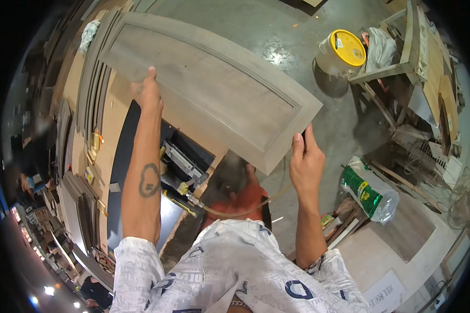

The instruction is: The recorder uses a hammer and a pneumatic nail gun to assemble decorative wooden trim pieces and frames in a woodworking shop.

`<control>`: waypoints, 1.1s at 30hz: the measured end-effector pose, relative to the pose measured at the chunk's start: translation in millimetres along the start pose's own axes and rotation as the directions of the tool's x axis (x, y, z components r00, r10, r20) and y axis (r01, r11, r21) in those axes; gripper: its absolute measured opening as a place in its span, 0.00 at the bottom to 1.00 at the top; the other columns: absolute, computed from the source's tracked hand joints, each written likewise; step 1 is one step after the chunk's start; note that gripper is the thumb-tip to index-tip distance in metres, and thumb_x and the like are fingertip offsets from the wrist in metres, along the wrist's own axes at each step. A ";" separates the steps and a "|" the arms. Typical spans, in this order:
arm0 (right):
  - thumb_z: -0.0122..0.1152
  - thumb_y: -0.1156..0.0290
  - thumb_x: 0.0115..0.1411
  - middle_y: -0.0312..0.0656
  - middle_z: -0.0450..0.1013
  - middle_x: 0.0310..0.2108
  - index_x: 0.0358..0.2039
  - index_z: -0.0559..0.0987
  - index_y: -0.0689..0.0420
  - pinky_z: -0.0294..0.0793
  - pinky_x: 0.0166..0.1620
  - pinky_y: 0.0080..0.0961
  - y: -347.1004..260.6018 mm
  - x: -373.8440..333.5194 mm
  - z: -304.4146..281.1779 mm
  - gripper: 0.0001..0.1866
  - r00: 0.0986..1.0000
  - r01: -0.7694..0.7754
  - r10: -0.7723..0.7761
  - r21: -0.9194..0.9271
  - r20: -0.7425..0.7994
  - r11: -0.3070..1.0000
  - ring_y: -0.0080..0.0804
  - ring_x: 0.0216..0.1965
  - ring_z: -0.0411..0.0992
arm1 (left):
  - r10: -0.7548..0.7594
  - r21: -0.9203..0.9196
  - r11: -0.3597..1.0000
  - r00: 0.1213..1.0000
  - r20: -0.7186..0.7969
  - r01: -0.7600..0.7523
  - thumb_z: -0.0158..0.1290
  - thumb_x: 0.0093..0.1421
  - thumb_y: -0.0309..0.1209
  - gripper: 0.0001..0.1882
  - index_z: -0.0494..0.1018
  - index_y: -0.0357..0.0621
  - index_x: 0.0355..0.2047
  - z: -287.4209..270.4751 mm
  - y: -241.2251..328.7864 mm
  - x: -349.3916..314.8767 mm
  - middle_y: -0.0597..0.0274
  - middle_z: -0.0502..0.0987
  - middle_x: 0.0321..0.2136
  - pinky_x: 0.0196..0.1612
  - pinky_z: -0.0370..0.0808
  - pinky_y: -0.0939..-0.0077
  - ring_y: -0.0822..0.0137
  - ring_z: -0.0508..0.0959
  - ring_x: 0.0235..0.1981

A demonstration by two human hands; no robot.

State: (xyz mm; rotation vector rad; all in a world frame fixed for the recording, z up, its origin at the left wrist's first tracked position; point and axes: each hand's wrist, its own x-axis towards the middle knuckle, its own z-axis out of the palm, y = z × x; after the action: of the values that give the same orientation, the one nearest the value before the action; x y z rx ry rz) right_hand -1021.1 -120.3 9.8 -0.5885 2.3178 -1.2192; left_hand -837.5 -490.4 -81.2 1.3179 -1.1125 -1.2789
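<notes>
Head view: grey panel (203, 78) held two-handed

Left hand (149, 94) pinches near edge, right hand (306, 160) pinches right end; panel over bench (118, 101) and floor (261, 39). White bucket (330, 58): yellow lid (348, 48) on, contents hidden. Green-and-clear bag (368, 192): contents unclear.

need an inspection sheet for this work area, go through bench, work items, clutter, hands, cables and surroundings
Surface: tan board at left, with a dark sheet on it
Work items: grey panel with a recessed middle, held tilted in the picture
Clutter: grey-and-black device on the left, kind unclear; green and clear bag at right
Hands: left hand on the panel's near long edge; right hand at its right end
Cables: pale hose curving in front of the shirt
Surroundings: grey floor; pale bucket with yellow lid; far left too blurred to itemise
</notes>
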 end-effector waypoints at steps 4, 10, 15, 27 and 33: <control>0.48 0.64 0.69 0.55 0.75 0.29 0.61 0.67 0.64 0.71 0.37 0.25 18.2 1.4 11.1 0.24 0.993 0.066 -0.077 -0.126 -0.088 0.990 0.28 0.28 0.71 | 0.029 0.114 0.993 0.997 -0.069 -0.021 0.64 0.55 0.34 0.34 0.61 0.25 0.54 4.8 -4.0 -5.4 0.42 0.69 0.53 0.56 0.68 0.67 0.56 0.72 0.53; 0.55 0.66 0.66 0.61 0.73 0.50 0.62 0.63 0.70 0.70 0.53 0.32 14.9 -11.4 16.3 0.29 0.998 -0.045 0.048 0.085 -0.037 0.995 0.47 0.51 0.75 | -0.095 0.248 0.966 0.992 0.088 0.071 0.58 0.60 0.44 0.42 0.56 0.21 0.61 -30.7 12.9 -69.4 0.35 0.66 0.58 0.60 0.65 0.68 0.53 0.67 0.60; 0.64 0.69 0.60 0.49 0.72 0.52 0.63 0.61 0.68 0.66 0.57 0.28 20.4 -34.6 23.8 0.35 0.985 0.116 -0.154 0.365 0.076 0.924 0.37 0.54 0.70 | -0.171 0.132 0.982 0.935 0.312 0.136 0.53 0.65 0.46 0.33 0.63 0.33 0.60 -124.3 37.9 -206.6 0.48 0.75 0.50 0.52 0.74 0.69 0.61 0.77 0.49; 0.61 0.56 0.62 0.43 0.67 0.57 0.62 0.65 0.62 0.70 0.54 0.41 40.7 -31.7 13.3 0.34 0.994 -0.106 0.096 0.225 0.056 0.969 0.35 0.56 0.66 | -0.385 -0.139 0.918 0.917 -0.103 0.370 0.52 0.67 0.40 0.24 0.68 0.32 0.55 -480.3 15.5 -313.4 0.46 0.77 0.45 0.47 0.77 0.70 0.61 0.79 0.43; 0.55 0.64 0.64 0.57 0.71 0.53 0.57 0.69 0.68 0.74 0.50 0.39 6.3 -86.7 103.4 0.25 0.804 0.139 -0.481 -0.676 -0.350 0.724 0.51 0.49 0.74 | -0.396 -0.296 0.907 0.844 -0.361 0.299 0.53 0.66 0.38 0.21 0.71 0.33 0.51 -604.7 -2.7 -347.7 0.49 0.79 0.42 0.45 0.78 0.72 0.63 0.80 0.40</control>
State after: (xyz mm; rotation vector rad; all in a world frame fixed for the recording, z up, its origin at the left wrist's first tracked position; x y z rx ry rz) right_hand -893.2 -135.5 -31.1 -1.0407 3.2255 -0.7492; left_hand -246.1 -122.7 -40.4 1.5675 -0.4196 -1.2590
